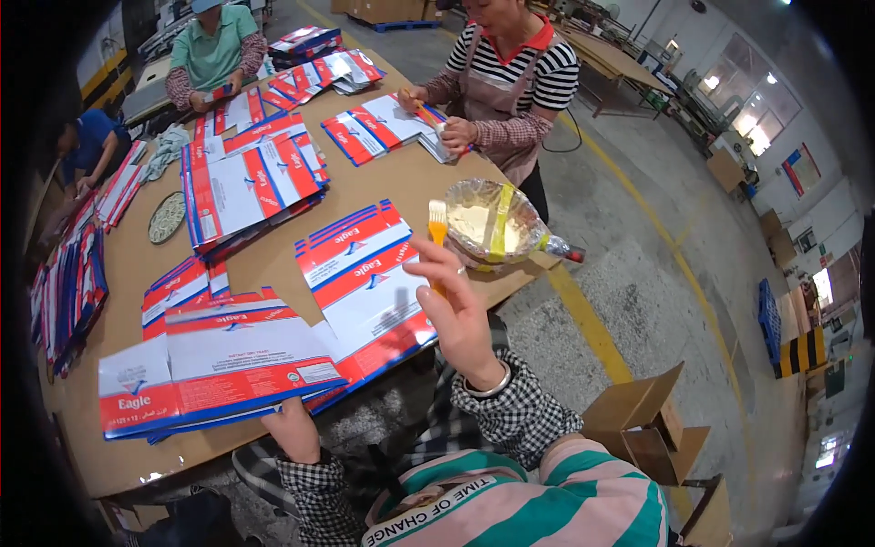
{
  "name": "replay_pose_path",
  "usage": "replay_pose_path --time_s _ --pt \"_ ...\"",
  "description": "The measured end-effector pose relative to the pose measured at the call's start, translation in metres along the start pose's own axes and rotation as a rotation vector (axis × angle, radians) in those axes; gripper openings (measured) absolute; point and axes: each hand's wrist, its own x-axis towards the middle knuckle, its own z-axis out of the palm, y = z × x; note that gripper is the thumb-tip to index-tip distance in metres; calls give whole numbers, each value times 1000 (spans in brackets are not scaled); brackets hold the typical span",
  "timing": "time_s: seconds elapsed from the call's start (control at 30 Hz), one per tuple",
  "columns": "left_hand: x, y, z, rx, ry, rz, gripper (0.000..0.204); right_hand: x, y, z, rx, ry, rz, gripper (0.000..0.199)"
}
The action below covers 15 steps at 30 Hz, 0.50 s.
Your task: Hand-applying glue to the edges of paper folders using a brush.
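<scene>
My right hand is raised near the table's front edge, pinching a brush by its orange handle, pale bristles up. Under the near edge of a small pile of flat printed cartons, white, red and blue, my left hand grips the edge; its fingers are mostly hidden beneath. Partly under that pile, another flat carton lies printed side up, just left of my right hand. Beyond the brush stands a plastic-lined bowl with cream-coloured paste and yellow tape over it.
A tall stack of flat cartons is mid-table, beside a small oval dish. More cartons lean at the left edge. Co-workers handle cartons across the brown table. An open cardboard box stands on the floor to my right.
</scene>
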Motion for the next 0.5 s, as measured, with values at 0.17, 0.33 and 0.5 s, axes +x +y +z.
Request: replay_pose_path --time_s 0.17,0.33,0.5 --pt "-5 7 -6 -264 10 -223 18 -30 21 -2 -70 -38 99 21" --pt "-18 -11 4 -225 133 -101 15 -34 24 -4 -14 35 186 19" --pt "-21 0 16 -276 46 -142 16 -29 22 -3 -65 38 164 17"
